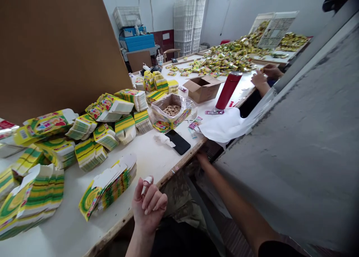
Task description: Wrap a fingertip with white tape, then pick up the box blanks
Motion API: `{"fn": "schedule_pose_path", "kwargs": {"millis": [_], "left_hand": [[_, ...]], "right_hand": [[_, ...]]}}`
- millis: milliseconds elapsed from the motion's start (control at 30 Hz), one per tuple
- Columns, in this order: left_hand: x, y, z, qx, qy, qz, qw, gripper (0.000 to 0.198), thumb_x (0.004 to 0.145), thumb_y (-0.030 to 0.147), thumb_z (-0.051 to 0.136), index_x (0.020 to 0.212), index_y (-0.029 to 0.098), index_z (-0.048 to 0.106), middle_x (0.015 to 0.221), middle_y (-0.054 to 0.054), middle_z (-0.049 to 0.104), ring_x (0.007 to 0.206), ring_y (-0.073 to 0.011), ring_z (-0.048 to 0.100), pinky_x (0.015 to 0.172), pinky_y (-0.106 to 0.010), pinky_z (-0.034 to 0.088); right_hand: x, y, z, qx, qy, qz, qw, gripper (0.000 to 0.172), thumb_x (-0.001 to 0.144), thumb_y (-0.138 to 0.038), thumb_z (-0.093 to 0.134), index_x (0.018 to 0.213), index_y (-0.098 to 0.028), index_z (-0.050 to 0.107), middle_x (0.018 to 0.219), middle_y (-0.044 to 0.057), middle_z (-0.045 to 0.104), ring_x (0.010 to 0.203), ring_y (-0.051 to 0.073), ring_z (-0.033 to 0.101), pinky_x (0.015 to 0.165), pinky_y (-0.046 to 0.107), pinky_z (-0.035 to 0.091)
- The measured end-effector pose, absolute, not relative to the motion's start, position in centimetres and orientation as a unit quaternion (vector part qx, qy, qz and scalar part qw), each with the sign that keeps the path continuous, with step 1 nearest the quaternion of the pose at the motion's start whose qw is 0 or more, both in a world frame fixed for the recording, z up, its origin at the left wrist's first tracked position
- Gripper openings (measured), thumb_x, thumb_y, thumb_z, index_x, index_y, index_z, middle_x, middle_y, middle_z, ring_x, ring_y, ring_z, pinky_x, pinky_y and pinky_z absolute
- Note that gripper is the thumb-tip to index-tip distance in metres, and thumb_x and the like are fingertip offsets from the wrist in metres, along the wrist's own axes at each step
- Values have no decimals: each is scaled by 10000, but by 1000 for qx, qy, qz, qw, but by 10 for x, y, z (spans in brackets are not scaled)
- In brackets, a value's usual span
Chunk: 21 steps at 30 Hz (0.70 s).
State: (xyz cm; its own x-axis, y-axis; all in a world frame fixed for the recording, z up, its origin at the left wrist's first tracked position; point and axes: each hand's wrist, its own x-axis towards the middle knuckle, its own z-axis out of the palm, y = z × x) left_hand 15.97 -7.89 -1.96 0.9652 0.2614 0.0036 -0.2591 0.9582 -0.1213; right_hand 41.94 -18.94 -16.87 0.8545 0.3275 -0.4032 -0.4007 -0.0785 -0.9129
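My left hand [149, 205] is raised at the table's front edge, palm up and fingers loosely curled. It holds nothing, and a white wrap covers one fingertip. Nearest to it on the table lies a fanned stack of flat yellow-green cartons [110, 186]. My right hand [202, 158] reaches down below the table edge, in shadow by the grey partition; its fingers are hidden. Between the hands and farther in lie a black phone [179, 143] and a crumpled white tissue [164, 139]. Behind them stands an open carton of nuts in shell [171, 110].
Bundled carton stacks [89, 152] fill the left side beside a big brown cardboard sheet [56, 43]. A red flask [228, 90] and cardboard box [203, 89] stand farther back. Another person's hands [265, 77] work at right. Small packets [238, 53] heap behind. A grey partition [303, 144] bounds the right.
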Motion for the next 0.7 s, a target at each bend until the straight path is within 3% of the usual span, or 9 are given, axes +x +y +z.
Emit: {"fn": "schedule_pose_path", "kwargs": {"millis": [167,300,400,567,700], "left_hand": [[161,-84,-17,-53,-4,128,990,256,944,258,402,767,138,542,411,123,188,325,-19,191,436,-199,199],[161,-87,-15,-49,5,117,992,225,930,259,427,769,140,529,430,119,196,345,-23,187,454,-211,202],[160,-88,-15,-42,8,109,993,218,927,264,433,780,136,532,441,117,196,357,-25,181,462,-215,204],[162,-91,-18,-28,32,107,993,244,926,282,435,774,127,545,456,111,205,372,-24,192,472,-213,224],[165,-92,-21,-24,68,106,992,247,915,300,459,785,116,561,480,105,232,391,-24,219,490,-212,262]], "right_hand": [[374,-230,-145,-485,53,395,778,269,828,-360,631,686,-165,513,592,-47,465,520,87,474,512,222,445],[346,-248,-119,-347,26,440,828,334,710,-359,723,651,-186,444,611,-52,410,580,89,481,578,220,464],[338,-245,-101,-288,4,442,850,359,713,-325,712,645,-192,385,607,-67,313,532,69,396,538,191,425],[337,-235,-75,-280,-36,432,856,464,757,-431,668,627,-208,282,612,-72,194,510,82,283,491,191,349],[339,-232,-89,-415,-70,412,808,507,733,-610,604,612,-218,306,596,-63,251,526,108,317,512,245,340]]}}
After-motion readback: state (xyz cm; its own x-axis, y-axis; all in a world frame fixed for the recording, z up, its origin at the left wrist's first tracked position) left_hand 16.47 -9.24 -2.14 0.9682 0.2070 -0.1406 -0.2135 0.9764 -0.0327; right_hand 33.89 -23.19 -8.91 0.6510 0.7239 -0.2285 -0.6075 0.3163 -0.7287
